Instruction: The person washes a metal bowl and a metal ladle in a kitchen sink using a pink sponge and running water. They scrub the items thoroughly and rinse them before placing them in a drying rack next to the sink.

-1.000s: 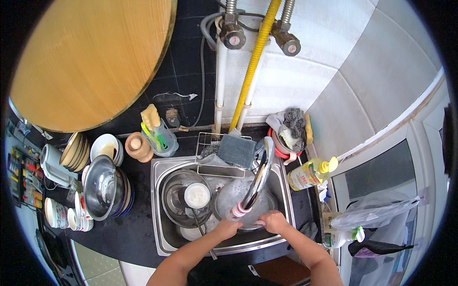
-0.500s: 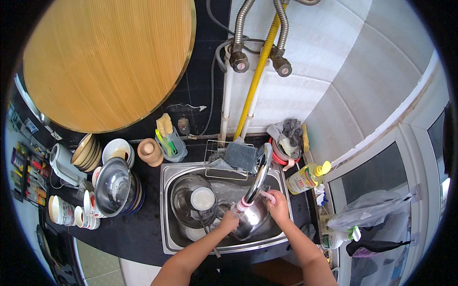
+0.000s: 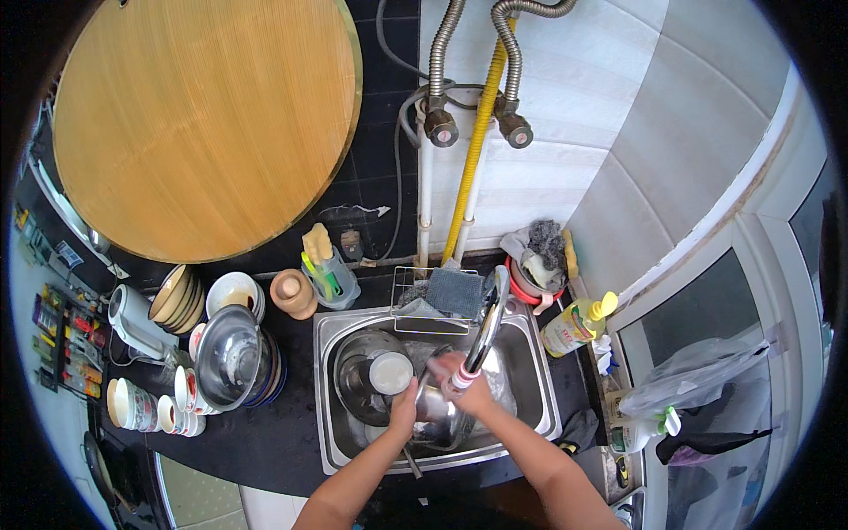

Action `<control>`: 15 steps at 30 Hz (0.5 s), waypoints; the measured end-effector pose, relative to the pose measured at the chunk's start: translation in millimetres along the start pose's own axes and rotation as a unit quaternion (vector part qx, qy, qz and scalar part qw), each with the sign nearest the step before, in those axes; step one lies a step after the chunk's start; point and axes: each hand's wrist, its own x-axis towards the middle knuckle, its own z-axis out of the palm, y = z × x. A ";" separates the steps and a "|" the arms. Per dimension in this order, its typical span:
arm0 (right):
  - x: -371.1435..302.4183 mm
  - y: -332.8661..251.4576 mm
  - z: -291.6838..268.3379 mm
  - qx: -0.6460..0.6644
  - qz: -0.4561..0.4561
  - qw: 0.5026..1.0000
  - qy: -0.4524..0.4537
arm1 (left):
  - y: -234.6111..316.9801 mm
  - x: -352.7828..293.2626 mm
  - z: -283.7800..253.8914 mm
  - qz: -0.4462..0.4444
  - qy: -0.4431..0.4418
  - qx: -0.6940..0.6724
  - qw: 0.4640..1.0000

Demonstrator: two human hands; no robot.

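Observation:
A shiny metal bowl [image 3: 433, 408] lies tilted in the right part of the steel sink [image 3: 325, 389], under the faucet [image 3: 484, 340] with its pink-and-white tip. My left hand [image 3: 404, 411] is closed at the bowl's left edge. My right hand [image 3: 466, 389] is inside or over the bowl, just below the faucet tip; its fingers are smeared by motion, and whether it holds anything cannot be made out. Left of my hands, a small white bowl [image 3: 391, 374] sits in a metal basin [image 3: 351, 353]. A thin metal handle [image 3: 412, 462] leans over the sink's front edge.
A wire rack [image 3: 404, 299] with a grey scouring cloth [image 3: 454, 291] hangs at the sink's back. A yellow-capped soap bottle [image 3: 570, 329] stands right. Stacked cups [image 3: 132, 405], bowls and a large steel bowl [image 3: 231, 358] crowd the left counter. A round wooden board [image 3: 208, 132] leans behind.
My right hand has moved left from the bowl's right side to under the faucet. My left hand has shifted slightly left and away from the faucet tip. The view has shifted slightly.

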 end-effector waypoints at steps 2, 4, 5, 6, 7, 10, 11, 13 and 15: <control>10.0 14.8 4.2 0.033 0.116 0.993 -0.021 | -3.3 1.1 -3.9 -0.004 0.005 0.019 1.000; 6.7 22.0 17.1 -0.028 -0.041 0.999 0.020 | -0.8 2.9 -6.4 -0.013 0.010 0.013 1.000; 11.0 3.6 14.7 -0.009 -0.094 0.994 0.046 | 1.2 1.8 -8.2 -0.023 0.017 -0.004 1.000; 9.1 -15.9 7.0 -0.035 -0.111 0.993 0.020 | 2.5 2.0 -9.9 -0.033 0.023 -0.022 0.999; 7.7 -29.9 4.2 -0.028 -0.123 0.992 0.019 | 2.2 2.9 -10.8 -0.022 0.028 -0.027 0.999; 13.0 -38.7 1.6 0.002 -0.139 0.990 -0.018 | 1.6 7.1 -15.0 -0.005 0.029 -0.014 0.999; 21.6 -26.4 4.1 -0.010 -0.154 0.988 -0.004 | 2.1 7.3 -18.5 -0.011 0.020 0.011 1.000; 37.2 18.7 23.7 -0.032 -0.186 0.982 0.023 | 7.6 4.6 -23.7 -0.028 0.010 0.035 0.999; 25.5 86.7 52.5 0.125 0.047 0.989 -0.067 | 20.8 -1.3 -22.7 -0.049 0.000 0.037 0.998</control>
